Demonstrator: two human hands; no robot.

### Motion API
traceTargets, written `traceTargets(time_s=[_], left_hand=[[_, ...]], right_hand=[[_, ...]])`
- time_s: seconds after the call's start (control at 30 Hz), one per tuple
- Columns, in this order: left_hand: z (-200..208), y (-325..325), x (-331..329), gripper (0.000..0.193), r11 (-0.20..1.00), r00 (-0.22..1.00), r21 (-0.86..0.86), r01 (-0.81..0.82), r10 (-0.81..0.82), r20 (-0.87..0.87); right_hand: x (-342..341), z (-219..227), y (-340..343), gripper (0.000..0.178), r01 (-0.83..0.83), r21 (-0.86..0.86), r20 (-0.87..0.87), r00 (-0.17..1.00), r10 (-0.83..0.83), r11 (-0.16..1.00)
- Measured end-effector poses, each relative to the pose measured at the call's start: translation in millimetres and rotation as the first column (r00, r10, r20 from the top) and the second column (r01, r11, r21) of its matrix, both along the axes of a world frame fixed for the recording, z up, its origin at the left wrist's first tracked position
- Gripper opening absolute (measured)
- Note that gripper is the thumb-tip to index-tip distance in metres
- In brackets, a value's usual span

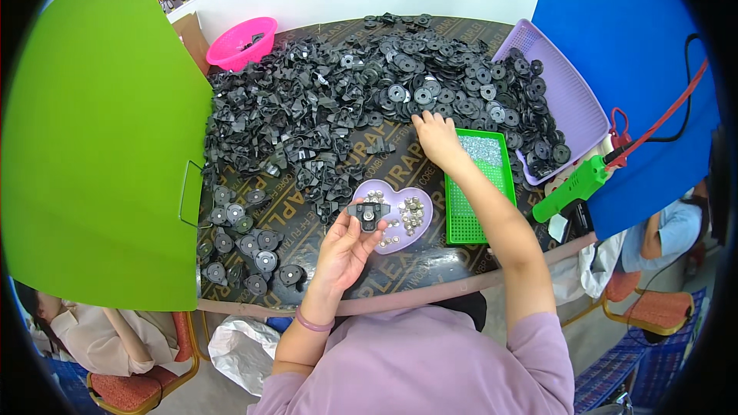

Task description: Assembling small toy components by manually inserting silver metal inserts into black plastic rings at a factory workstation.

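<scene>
My left hand pinches a black plastic bracket with a round metal piece at its middle. It is held above the lilac heart-shaped dish, which holds several small metal pieces. My right hand reaches to the near edge of a heap of black round discs, fingers apart and nothing visibly in them. Left of the discs lies a large heap of angular black brackets. Close by my right forearm is a green tray with small silvery screws at its far end.
A lilac basket leans at the right, discs around it. A green electric screwdriver with a red cord is at the right edge. Joined parts lie front left. A pink bowl stands far left. Green and blue panels flank the table.
</scene>
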State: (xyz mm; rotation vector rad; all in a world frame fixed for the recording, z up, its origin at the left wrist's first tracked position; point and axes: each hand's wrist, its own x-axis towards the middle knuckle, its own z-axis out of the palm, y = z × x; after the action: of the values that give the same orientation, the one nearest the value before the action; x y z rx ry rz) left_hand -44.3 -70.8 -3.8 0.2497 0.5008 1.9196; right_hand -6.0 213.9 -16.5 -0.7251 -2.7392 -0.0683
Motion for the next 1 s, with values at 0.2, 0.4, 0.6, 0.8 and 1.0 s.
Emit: traceTargets(time_s=[0.2,0.4,0.6,0.8,1.0], left_hand=[[4,-4,-2,0.034,1.0,1.0,0.019,-0.015,0.014,0.024],[1,-9,-7,0.034,0.999,0.999,0.041,0.018,-0.02,0.048],[7,-1,-1,0.035,0.989,0.987,0.04,0.143,-0.146,0.064],[-2,3,3,0.032,0.976,0.968,0.061,0.208,-0.215,0.132],[-9,6,10,0.031,0.963,0.963,0.14,0.231,-0.247,0.107]], right_hand=[[3,-10,27,0.008,-0.019,0.13,-0.014,1.0,0.021,0.991],[18,58,-32,0.016,-0.321,-0.523,-0.484,0.874,0.035,0.789],[53,91,-81,0.013,-0.595,-0.793,-0.609,0.781,-0.138,0.132],[61,102,-109,0.011,-0.62,-0.771,-0.584,0.779,0.228,0.146],[58,104,-138,0.018,-0.623,-0.624,-0.493,0.783,0.38,0.473]])
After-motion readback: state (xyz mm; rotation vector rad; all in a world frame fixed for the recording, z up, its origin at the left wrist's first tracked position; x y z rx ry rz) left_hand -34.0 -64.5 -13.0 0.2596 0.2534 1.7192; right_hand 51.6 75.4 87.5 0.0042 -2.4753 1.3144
